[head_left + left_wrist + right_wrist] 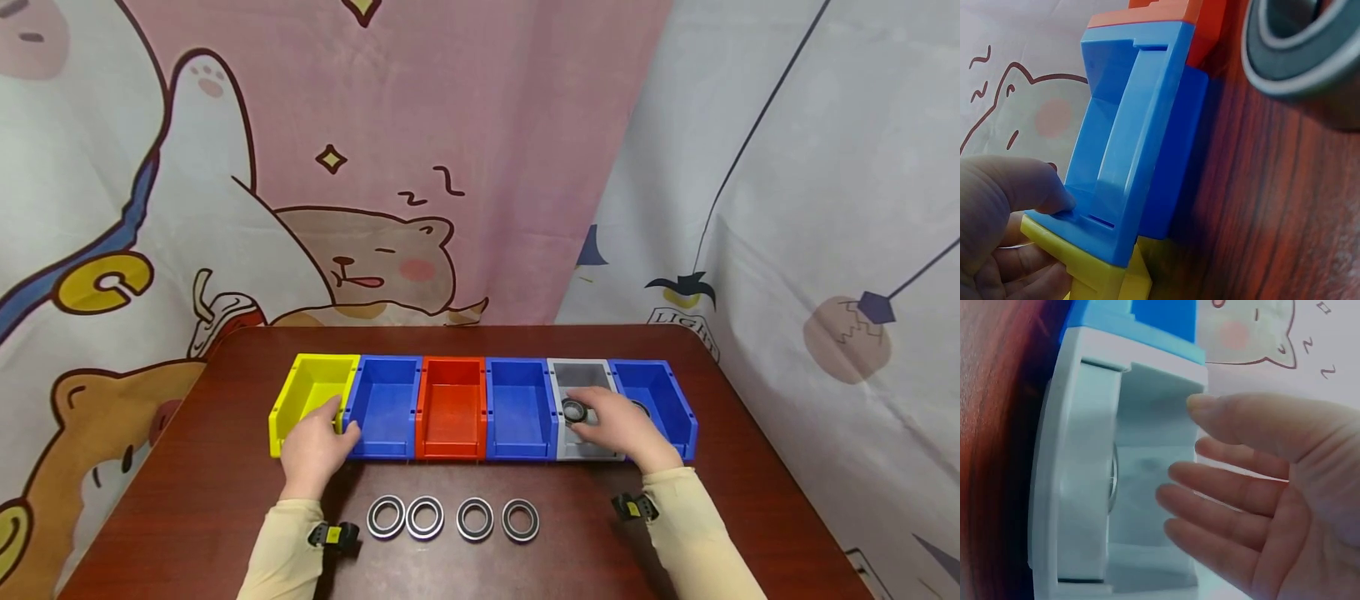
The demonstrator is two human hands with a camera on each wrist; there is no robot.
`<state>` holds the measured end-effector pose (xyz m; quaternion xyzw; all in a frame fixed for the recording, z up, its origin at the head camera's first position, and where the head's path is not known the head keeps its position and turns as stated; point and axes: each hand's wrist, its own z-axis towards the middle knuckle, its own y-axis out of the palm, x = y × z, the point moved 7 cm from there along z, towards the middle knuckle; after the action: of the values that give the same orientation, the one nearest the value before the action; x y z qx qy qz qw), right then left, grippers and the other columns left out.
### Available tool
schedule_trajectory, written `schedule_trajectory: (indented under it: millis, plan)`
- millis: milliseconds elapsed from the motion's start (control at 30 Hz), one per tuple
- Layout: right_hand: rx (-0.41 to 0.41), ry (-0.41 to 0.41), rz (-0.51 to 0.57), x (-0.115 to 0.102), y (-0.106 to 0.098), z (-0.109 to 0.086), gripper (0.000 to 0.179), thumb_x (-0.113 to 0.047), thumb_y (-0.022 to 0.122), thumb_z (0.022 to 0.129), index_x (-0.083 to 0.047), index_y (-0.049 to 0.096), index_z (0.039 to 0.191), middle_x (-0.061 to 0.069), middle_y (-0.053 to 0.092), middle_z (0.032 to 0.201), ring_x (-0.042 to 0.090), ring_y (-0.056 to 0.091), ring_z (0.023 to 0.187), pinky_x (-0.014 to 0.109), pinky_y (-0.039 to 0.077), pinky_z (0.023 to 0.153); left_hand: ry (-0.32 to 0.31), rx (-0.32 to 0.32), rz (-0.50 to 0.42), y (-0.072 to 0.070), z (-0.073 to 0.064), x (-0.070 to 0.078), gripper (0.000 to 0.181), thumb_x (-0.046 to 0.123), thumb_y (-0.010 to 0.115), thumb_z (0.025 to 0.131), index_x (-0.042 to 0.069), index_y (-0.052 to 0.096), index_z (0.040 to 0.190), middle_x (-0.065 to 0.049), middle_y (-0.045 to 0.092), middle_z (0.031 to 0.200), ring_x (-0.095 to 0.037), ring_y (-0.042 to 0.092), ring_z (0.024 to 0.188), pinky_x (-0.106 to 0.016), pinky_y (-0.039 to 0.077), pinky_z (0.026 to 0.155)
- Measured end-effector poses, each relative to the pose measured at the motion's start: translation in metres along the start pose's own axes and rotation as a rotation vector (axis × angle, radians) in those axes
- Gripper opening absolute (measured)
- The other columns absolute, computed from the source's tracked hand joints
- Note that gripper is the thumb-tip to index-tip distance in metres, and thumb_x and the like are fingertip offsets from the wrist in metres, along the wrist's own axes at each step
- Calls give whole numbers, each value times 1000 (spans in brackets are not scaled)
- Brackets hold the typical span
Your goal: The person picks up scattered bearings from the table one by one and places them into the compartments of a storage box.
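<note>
My left hand (315, 442) grips the divider between the yellow bin (279, 421) and the blue bin (384, 408) beside it; in the left wrist view its thumb lies on the blue side and its fingers on the yellow. Over the grey bin (585, 372), my right hand (618, 421) holds nothing, its fingers spread and slightly bent. A ring-shaped ball bearing (574, 410) shows inside that bin, between thumb and forefinger in the head view. In the right wrist view this bearing (1114, 481) sits behind the bin's front lip, mostly hidden.
Several metal bearings (475, 540) lie in a row on the brown table (577, 558), in front of the bins. A red bin (453, 412) and a blue bin (519, 412) stand mid-row. The rightmost blue bin (663, 392) contains another ring (641, 407), partly hidden by my right hand.
</note>
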<state>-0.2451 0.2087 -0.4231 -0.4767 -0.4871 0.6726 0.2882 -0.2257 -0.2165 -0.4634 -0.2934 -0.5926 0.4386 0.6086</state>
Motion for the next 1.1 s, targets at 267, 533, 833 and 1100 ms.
schedule_trajectory:
  millis: [267, 533, 833, 1100]
  plan:
    - [79, -72, 65, -11, -5, -16, 41, -13, 78, 84, -4, 68, 123, 8, 70, 109, 26, 66, 97, 47, 55, 82, 14, 21, 7, -1, 0, -1, 60, 27, 66, 86, -4, 55, 136, -28, 61, 127, -46, 61, 106, -59, 49, 82]
    - [111, -222, 135, -30, 2, -29, 38, -11, 79, 82, -7, 70, 119, 2, 70, 109, 18, 66, 96, 39, 56, 82, 22, 34, 6, -1, -1, -1, 59, 26, 65, 86, -3, 56, 136, -27, 61, 126, -46, 62, 105, -59, 49, 82]
    - [41, -346, 151, -49, 20, -36, 40, -18, 81, 82, -10, 70, 120, -3, 69, 112, 14, 63, 102, 39, 54, 87, 17, 28, 9, 0, 0, -1, 59, 26, 66, 86, -3, 56, 137, -27, 61, 127, -46, 61, 106, -59, 48, 83]
    - [23, -525, 123, -69, 44, -47, 45, -20, 83, 78, -10, 69, 120, -1, 67, 111, 12, 61, 102, 36, 51, 89, 16, 22, 6, 1, 1, -1, 60, 27, 65, 87, -3, 54, 137, -28, 61, 127, -45, 61, 107, -59, 48, 84]
